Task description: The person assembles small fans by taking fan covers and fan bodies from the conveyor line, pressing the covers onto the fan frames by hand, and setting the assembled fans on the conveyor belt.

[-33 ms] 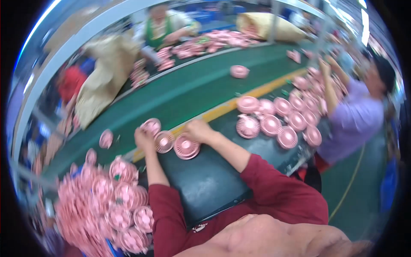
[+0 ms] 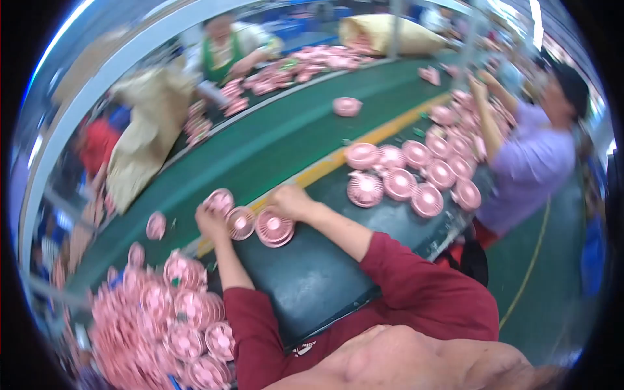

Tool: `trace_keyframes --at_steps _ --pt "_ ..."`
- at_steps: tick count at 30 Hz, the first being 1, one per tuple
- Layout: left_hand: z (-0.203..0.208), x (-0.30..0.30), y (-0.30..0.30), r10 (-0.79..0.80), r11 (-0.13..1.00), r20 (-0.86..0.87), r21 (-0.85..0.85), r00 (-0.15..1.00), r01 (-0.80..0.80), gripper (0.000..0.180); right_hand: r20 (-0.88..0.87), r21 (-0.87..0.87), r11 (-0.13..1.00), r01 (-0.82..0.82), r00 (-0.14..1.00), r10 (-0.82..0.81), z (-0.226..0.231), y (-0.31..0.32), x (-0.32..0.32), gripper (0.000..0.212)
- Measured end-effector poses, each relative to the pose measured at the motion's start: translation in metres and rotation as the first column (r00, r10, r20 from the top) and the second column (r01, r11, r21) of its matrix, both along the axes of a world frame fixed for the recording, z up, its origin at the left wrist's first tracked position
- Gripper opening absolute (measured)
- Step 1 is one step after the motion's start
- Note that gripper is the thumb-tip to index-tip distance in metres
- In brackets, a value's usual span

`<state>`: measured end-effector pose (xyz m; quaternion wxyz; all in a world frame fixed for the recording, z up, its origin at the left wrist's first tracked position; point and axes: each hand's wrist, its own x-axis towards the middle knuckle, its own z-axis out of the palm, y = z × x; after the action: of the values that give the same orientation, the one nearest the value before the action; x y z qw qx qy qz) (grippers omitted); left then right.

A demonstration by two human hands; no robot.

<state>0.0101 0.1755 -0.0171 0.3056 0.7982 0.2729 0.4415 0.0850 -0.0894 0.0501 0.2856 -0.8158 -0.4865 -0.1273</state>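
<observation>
Pink round fan covers with slats running out from the hub lie in front of me at the yellow edge of the conveyor. My left hand [image 2: 211,222] is closed on the rim of one fan cover [image 2: 221,200], tilted up at the belt. Fingers bent, my right hand [image 2: 290,202] grips the far rim of another fan cover [image 2: 274,225]; a second rim shows under it. Between the two sits a third fan cover [image 2: 241,223], touching or nearly touching both. My right fingertips are partly hidden.
A large heap of pink fan parts [image 2: 133,325] rises at my left. Many fan covers [image 2: 398,183] spread to the right, near a co-worker in a purple shirt [image 2: 530,159]. The green belt [image 2: 273,146] carries a loose cover [image 2: 347,106]. Beyond it are a tan sack [image 2: 146,133] and another worker.
The view has shifted slightly, so the surroundings sit farther left. Both hands keep their places at the fan covers, with little visible movement of their own.
</observation>
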Motion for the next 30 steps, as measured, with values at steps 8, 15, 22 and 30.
trace_keyframes --at_steps 8,15,22,30 --pt "0.022 0.022 0.006 0.07 0.972 -0.253 0.234 0.965 -0.009 0.028 -0.348 0.4 0.891 0.216 0.935 -0.07 0.025 -0.072 -0.03 0.018" --pt "0.072 -0.01 -0.026 -0.056 0.998 -0.009 0.013 0.998 0.056 0.025 -0.046 0.536 0.827 0.171 0.984 -0.174 0.03 -0.12 -0.054 0.023" --pt "0.047 -0.088 -0.104 -0.217 0.969 -0.172 0.082 0.961 0.234 0.018 -0.015 0.09 0.985 0.149 0.989 -0.148 -0.043 -0.136 -0.06 0.038" --pt "0.037 -0.123 -0.138 -0.201 0.954 -0.257 0.168 0.945 0.249 0.015 -0.172 0.207 0.958 0.197 0.972 -0.163 -0.037 -0.137 -0.043 0.053"
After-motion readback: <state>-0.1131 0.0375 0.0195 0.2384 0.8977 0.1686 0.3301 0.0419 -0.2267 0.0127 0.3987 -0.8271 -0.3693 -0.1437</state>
